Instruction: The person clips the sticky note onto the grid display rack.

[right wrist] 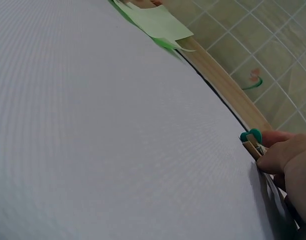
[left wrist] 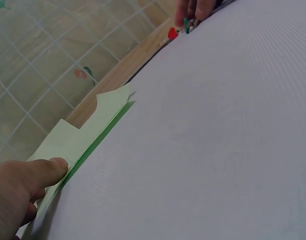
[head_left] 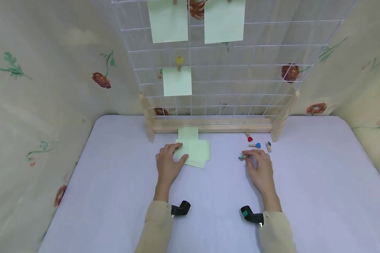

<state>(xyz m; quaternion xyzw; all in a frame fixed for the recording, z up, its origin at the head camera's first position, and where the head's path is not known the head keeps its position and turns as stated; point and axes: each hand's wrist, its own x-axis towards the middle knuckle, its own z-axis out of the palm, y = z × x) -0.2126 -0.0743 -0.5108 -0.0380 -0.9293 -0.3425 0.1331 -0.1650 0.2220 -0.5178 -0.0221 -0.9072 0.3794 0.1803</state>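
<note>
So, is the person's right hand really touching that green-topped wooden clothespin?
Touching. The right wrist view shows it plainly: the right hand pinches the green-topped wooden clothespin.

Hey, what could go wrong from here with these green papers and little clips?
The left hand grips the green papers, which overlap loosely, so two might lift together or slide apart.

The right hand holds the green clip near the fingertips, so it could slip out.

The red clip and blue clip lie close to that hand and might get bumped.
</note>
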